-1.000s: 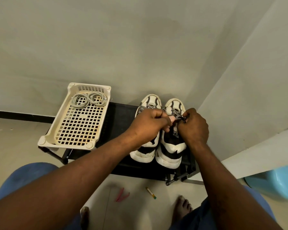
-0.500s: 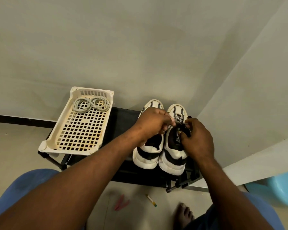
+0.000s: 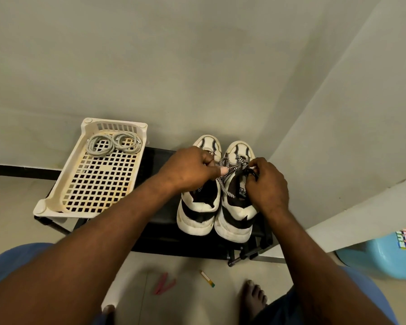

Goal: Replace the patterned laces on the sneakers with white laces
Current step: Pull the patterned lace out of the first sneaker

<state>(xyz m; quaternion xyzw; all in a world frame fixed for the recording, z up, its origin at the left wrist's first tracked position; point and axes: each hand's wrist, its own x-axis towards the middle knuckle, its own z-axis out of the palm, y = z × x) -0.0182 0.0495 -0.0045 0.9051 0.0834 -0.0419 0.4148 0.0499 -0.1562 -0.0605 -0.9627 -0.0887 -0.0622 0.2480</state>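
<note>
Two white-and-black sneakers stand side by side on a low black rack [image 3: 159, 233], toes toward the wall: the left sneaker [image 3: 198, 212] and the right sneaker [image 3: 236, 216]. A black-and-white patterned lace [image 3: 227, 171] crosses the right sneaker's top, partly loosened, with a strand trailing down to the tongue. My left hand [image 3: 188, 170] pinches one strand of this lace over the left sneaker. My right hand [image 3: 267, 184] grips the lace and the shoe's eyelet edge on the right side. Two coiled white laces [image 3: 113, 144] lie in the far end of a cream basket.
The cream lattice basket [image 3: 63, 202] sits on the rack's left end. Walls close in behind and to the right. A blue plastic stool [image 3: 380, 256] stands at the right. On the floor lie a pink clip [image 3: 163, 286] and a small white stick [image 3: 206, 277]; my bare foot [image 3: 253, 299] is near.
My hands have drawn apart, pulling the patterned lace looser on the right sneaker; more of the lace now shows between them. The view has shifted slightly.
</note>
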